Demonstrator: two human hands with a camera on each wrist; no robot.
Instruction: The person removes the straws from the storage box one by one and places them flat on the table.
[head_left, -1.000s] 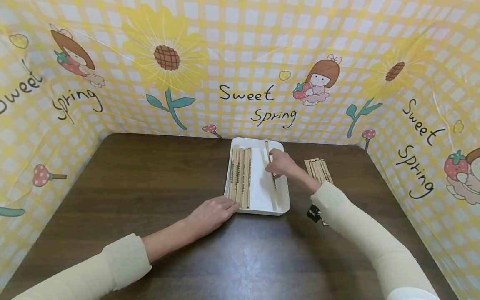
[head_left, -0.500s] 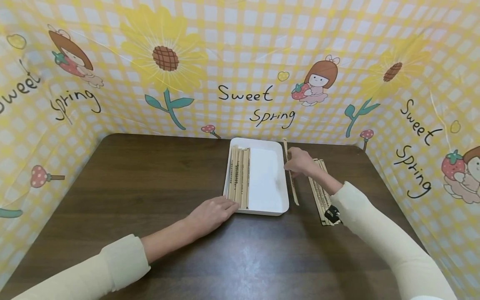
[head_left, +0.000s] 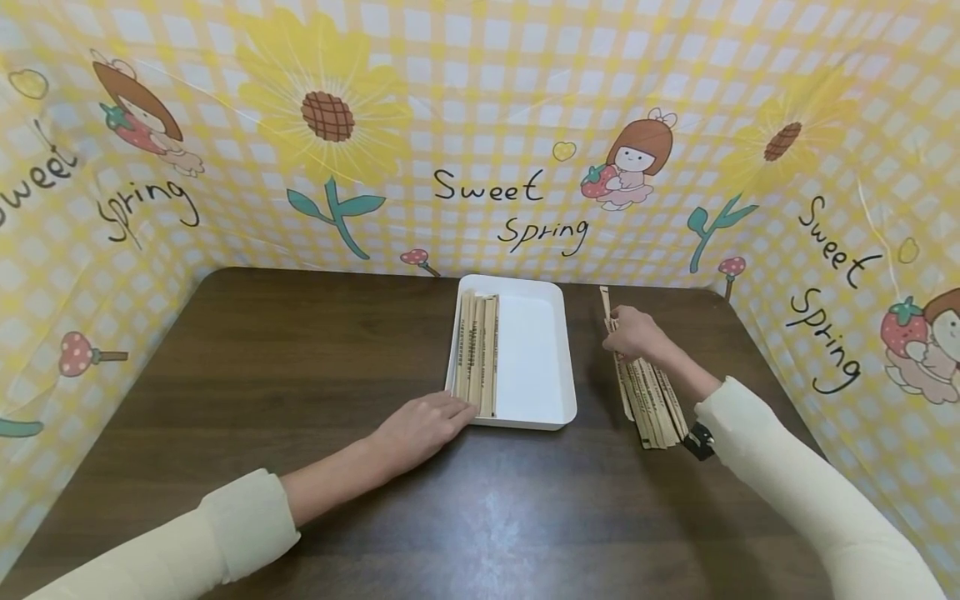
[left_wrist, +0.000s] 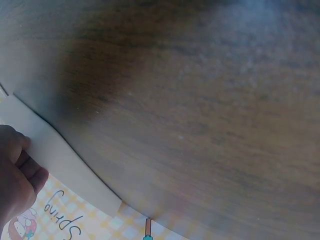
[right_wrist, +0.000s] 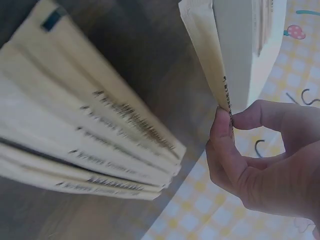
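Note:
My left hand (head_left: 431, 422) grips the near left corner of a white rectangular tray (head_left: 536, 367). Fingers curl at its wall in the left wrist view. Several long, narrow brown paper packets (head_left: 478, 354) with black print lie side by side along the tray's left side. To the right of the tray, my right hand (head_left: 636, 333) pinches one such paper packet (right_wrist: 210, 55) between thumb and fingers. What is inside the paper is hidden. The held packet stands beside the left edge of a pile of similar packets (head_left: 654, 404), also large in the right wrist view.
The dark wooden table (head_left: 315, 333) extends on both sides of the tray. A yellow checked cloth (head_left: 480, 100) with flower prints rises behind it and at both sides. A small black device (head_left: 699, 442) sits at my right wrist.
My right hand has carried the pinched packet from above the tray's right side out to the right, to the pile on the table. My left hand has stayed at the tray corner.

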